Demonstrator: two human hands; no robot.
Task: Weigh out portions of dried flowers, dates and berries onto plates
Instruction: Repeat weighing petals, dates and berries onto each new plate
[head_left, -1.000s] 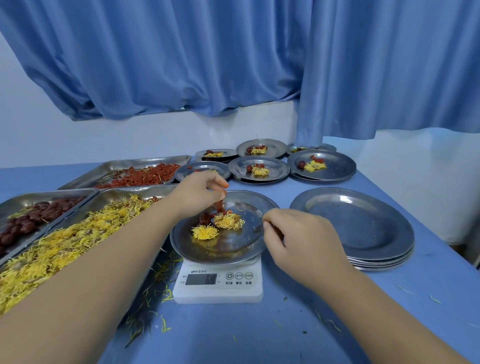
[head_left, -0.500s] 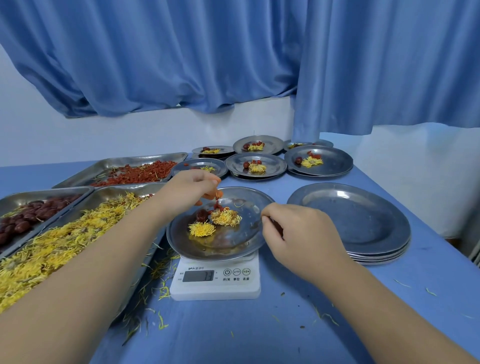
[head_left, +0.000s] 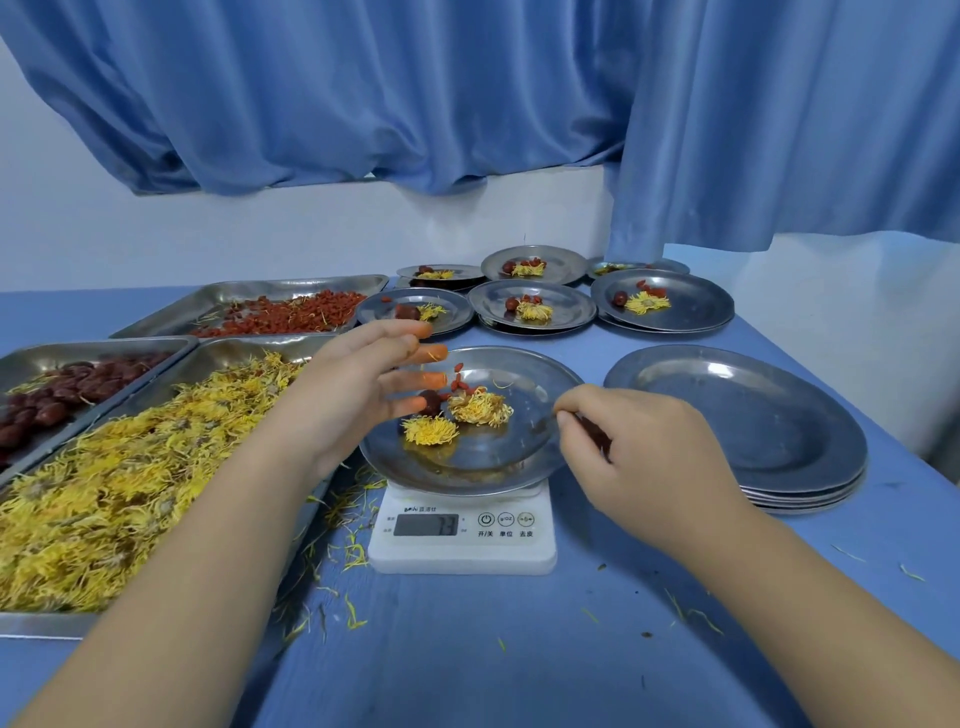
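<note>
since half a second ago the left hand has been opened: its fingers are now spread above the plate, nothing is held, and berries are seen dropped beside the date. the right hand is curled, thumb and forefinger pinched at the plate's right rim; something dark shows under its fingers and cannot be identified.

the reading could be falsified, or the plate tipped, if that rim is pressed or lifted; light berries could be bounced off.

below both hands one scale is counted, its display blurred. on the plate: two flowers, one date, roughly five berries. left of the left hand three trays are laid: flower tray, date tray, berry tray. right of the right hand one stack of empty plates is set, its number unclear. beyond the hands six filled plates are counted.
</note>
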